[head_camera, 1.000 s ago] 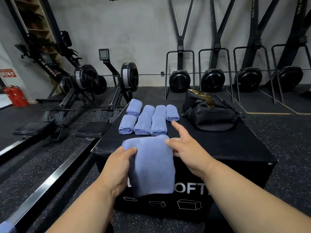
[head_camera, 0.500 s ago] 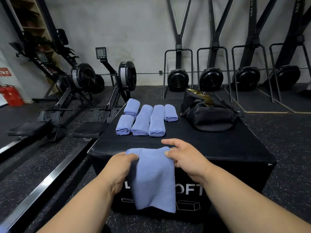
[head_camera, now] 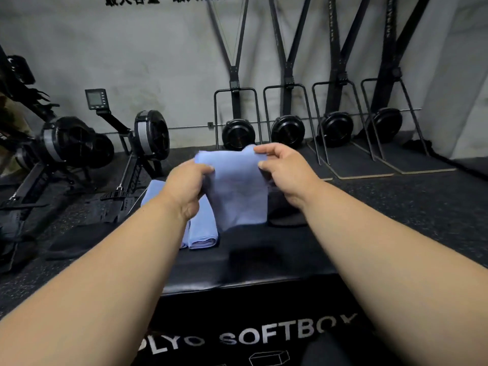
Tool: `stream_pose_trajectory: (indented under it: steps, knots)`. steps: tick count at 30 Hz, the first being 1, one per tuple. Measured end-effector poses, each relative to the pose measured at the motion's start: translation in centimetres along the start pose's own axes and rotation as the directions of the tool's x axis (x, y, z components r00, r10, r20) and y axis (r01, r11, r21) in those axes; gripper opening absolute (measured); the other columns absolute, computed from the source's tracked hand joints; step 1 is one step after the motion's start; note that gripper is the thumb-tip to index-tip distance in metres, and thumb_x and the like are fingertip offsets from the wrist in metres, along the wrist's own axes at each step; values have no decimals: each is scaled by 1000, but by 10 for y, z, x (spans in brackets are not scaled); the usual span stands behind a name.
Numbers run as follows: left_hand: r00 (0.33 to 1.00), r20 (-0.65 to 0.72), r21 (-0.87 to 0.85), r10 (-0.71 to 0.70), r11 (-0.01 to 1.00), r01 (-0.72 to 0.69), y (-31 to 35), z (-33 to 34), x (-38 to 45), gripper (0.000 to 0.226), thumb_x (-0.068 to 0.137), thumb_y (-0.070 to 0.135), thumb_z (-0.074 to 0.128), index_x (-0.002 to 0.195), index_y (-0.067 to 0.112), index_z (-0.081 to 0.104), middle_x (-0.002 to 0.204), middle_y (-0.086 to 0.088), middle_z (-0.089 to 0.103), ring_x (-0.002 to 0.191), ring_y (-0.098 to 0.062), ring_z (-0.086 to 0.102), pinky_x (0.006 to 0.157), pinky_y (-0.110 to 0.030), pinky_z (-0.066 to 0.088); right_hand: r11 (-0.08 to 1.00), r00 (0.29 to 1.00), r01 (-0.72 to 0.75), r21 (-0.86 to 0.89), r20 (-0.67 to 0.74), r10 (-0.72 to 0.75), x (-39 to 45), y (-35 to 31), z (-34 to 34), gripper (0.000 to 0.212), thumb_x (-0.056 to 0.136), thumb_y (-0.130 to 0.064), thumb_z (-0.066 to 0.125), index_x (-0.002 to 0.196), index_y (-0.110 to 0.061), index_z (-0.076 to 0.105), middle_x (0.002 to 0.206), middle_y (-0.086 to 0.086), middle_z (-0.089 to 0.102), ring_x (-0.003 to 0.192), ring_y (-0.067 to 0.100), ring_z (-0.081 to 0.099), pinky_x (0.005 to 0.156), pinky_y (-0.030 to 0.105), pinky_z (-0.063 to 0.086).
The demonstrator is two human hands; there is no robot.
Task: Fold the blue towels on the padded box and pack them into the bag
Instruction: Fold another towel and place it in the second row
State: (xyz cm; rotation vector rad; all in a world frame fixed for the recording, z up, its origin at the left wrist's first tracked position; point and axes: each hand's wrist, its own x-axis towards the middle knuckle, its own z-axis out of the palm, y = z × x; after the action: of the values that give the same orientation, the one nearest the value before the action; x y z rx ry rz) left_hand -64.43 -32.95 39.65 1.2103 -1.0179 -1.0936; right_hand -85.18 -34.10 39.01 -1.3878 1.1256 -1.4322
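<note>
I hold a blue towel [head_camera: 237, 191] up in the air above the black padded box [head_camera: 253, 262]. My left hand [head_camera: 187, 184] pinches its upper left corner and my right hand [head_camera: 285, 170] pinches its upper right corner. The towel hangs down between them. Behind and below it, folded blue towels [head_camera: 203, 233] lie on the box top, mostly hidden by my left arm and the raised towel. Only a dark edge of the black bag [head_camera: 286, 215] shows under my right wrist.
Rowing machines [head_camera: 79, 143] stand on the floor to the left of the box. Ski trainers with black flywheels [head_camera: 287, 130] line the grey back wall. The box front reads SOFTBOX [head_camera: 285, 331].
Both hands have lifted the towel from the box's near edge up and forward into the air. The view has moved closer, so the bag and folded towels are now largely covered.
</note>
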Motion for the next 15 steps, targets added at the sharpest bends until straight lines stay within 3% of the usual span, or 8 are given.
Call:
stream_pose_trajectory:
  steps: [4, 7, 9, 10, 12, 13, 15]
  knots:
    - [984, 137, 183, 109, 974, -133, -33, 0, 6, 25, 84, 1, 64, 106, 12, 71, 101, -7, 79, 86, -18, 68, 80, -32, 54, 1000, 1000, -4, -18, 28, 4, -3, 36, -16, 45, 88, 11, 58, 112, -25, 70, 100, 5, 74, 84, 14, 65, 74, 26, 52]
    - [988, 153, 483, 24, 870, -96, -113, -13, 1, 18, 83, 5, 70, 100, 12, 72, 91, 0, 77, 79, -16, 65, 72, -32, 51, 982, 983, -156, -110, 83, 166, -30, 111, -22, 60, 86, 17, 56, 131, -23, 58, 82, 6, 70, 66, 16, 56, 58, 27, 40]
    - [982, 162, 589, -102, 808, -13, -168, -24, -7, 20, 73, 15, 72, 92, 14, 75, 84, 5, 79, 79, -18, 72, 77, -38, 59, 916, 929, -297, -270, 141, 343, -57, 162, -26, 74, 86, 10, 65, 148, -24, 43, 81, 7, 74, 64, 16, 57, 53, 25, 42]
    - [971, 164, 611, -172, 791, 37, -193, -31, -12, 20, 71, 17, 72, 91, 16, 75, 83, 6, 79, 79, -19, 74, 79, -40, 61, 872, 895, -344, -349, 160, 417, -70, 184, -26, 82, 86, 3, 70, 156, -23, 37, 85, 7, 77, 67, 16, 61, 56, 25, 48]
    - [961, 174, 609, -215, 790, 67, -220, -38, -23, 21, 77, 12, 73, 96, 23, 75, 87, 11, 80, 83, -13, 74, 80, -34, 60, 819, 887, -350, -455, 120, 446, -87, 212, -23, 86, 83, -18, 78, 159, -24, 38, 93, -2, 78, 81, 11, 70, 81, 30, 59]
    - [960, 189, 593, -206, 803, 55, -226, -38, -26, 25, 81, 12, 73, 102, 26, 75, 93, 14, 80, 89, -10, 74, 82, -30, 58, 813, 897, -356, -460, 75, 435, -90, 219, -20, 89, 78, -35, 79, 158, -28, 41, 93, -8, 76, 89, 9, 71, 97, 35, 56]
    - [956, 207, 522, -210, 850, 73, -227, -37, -27, 24, 88, 17, 72, 110, 28, 75, 103, 16, 79, 96, -5, 74, 89, -30, 56, 819, 906, -383, -428, -4, 422, -87, 222, -15, 97, 64, -64, 73, 153, -33, 48, 86, -14, 74, 97, 9, 70, 111, 44, 47]
